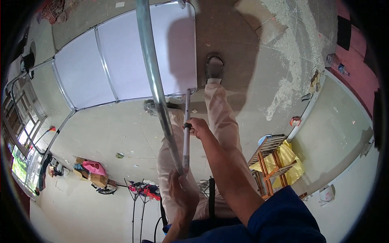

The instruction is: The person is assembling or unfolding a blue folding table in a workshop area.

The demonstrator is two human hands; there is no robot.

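Note:
A long shiny metal tube [152, 69] runs from the top of the head view down toward my body. My left hand [184, 196] is closed around its near end, in front of my legs. Beside it, a thinner grey tube [187, 105] reaches from the near corner of a white panel to the same spot, where the two tubes come close together. Closed fingers of my right hand [197, 128] grip this thinner tube at a black ring [187, 125]. The white panel [133, 52] has a metal frame with crossbars. What lies inside my left palm is hidden.
My shoe [214, 67] stands right of the panel's edge. White debris [291, 69] is scattered on the tiled floor. At right are a wooden rack [271, 168], yellow sheeting [296, 162] and a framed board [336, 129]; at left, a cardboard box [97, 179] and drying rack [139, 202].

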